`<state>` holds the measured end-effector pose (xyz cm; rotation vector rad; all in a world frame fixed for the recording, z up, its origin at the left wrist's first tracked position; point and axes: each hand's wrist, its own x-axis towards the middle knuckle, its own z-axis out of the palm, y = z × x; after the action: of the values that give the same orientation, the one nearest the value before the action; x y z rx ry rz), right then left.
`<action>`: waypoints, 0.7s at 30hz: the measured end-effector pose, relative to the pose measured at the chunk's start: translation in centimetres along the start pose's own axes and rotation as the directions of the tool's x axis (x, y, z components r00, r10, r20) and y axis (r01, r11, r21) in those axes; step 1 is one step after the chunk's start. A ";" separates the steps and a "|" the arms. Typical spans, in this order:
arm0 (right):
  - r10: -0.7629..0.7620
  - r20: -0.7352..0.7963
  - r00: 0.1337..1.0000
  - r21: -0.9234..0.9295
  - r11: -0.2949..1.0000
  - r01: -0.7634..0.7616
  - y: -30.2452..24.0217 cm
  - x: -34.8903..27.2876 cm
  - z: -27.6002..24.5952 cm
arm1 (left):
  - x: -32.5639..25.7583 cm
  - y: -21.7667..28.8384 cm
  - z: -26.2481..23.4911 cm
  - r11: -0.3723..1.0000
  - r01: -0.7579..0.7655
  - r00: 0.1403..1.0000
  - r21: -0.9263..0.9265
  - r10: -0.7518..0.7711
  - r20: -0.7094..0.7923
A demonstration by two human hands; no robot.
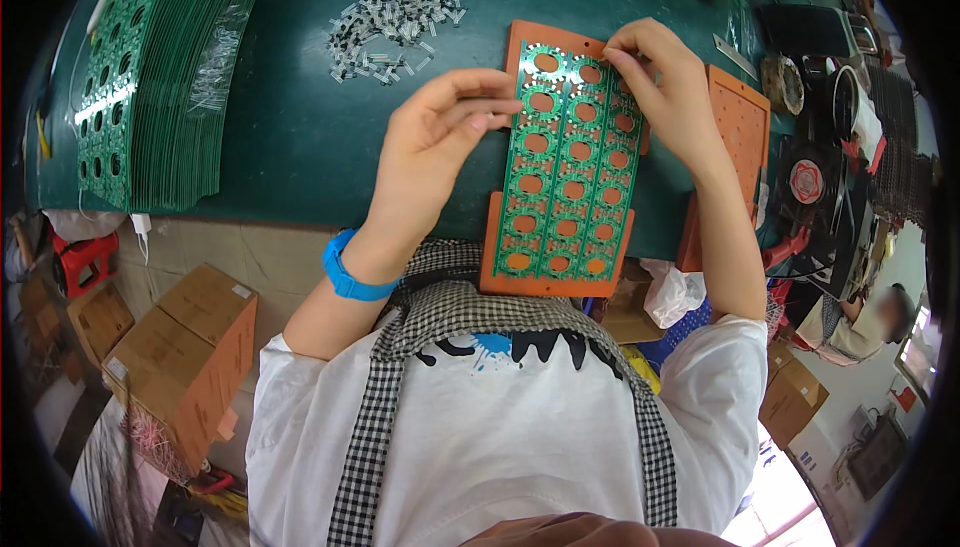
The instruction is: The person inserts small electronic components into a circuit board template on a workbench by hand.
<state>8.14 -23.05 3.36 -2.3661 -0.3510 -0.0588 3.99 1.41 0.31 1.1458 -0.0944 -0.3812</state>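
The green circuit panel (565,162) lies on an orange tray (520,272) at the near edge of the green table (290,127). The left hand (435,142) steadies the panel's left edge, fingertips pressed together. The right hand (665,82) pinches something small at the top right corner; what, I cannot tell. Judged step: fitting parts into the panel. A pile of small grey parts (395,17) lies beyond; further placement would need careful alignment.

brown cardboard boxes (185,357) lower left, floor

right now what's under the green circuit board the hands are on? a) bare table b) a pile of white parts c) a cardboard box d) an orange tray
d: the green circuit board lies on an orange tray, whose edges show around it.
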 end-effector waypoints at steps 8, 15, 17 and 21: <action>-0.185 0.103 0.977 -0.104 0.975 0.196 1.2 0.6 0.4 | 0.1 0.8 -1.5 0.999 0.047 0.999 -0.027 -0.048 -0.024; -0.190 0.044 0.981 -0.127 0.973 0.194 1.2 0.2 0.9 | -0.1 0.9 -1.4 0.999 0.054 0.996 0.001 -0.054 -0.064; -0.190 0.047 0.981 -0.141 0.971 0.195 1.2 0.1 0.9 | -0.1 0.9 -1.2 0.999 0.045 0.996 -0.001 -0.045 -0.083; -0.201 0.036 0.979 -0.140 0.969 0.204 1.2 0.1 1.0 | -0.2 0.8 -0.9 1.000 0.028 0.995 0.003 -0.027 -0.095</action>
<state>8.51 -23.15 1.88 -2.4654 -0.6172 -0.1588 4.24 2.56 0.65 1.1685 0.0033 -0.3506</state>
